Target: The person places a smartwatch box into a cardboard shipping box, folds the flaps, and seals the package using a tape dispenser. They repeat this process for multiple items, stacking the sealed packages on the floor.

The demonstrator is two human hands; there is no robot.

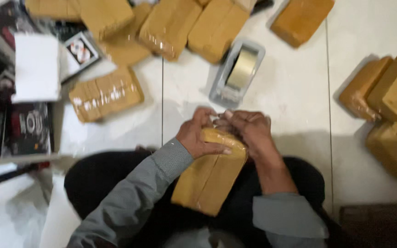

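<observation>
A brown-paper wrapped parcel rests on my lap, its far end raised toward the floor tiles. My left hand grips that far end, thumb laid across the top. My right hand presses against the same end from the right, fingers curled over it. A grey tape dispenser with a roll of clear tape lies on the white tiled floor just beyond my hands.
Several more brown wrapped parcels lie around: one at left, a cluster at the top, one at upper right, a stack at right. Dark printed boxes and a white sheet sit at left.
</observation>
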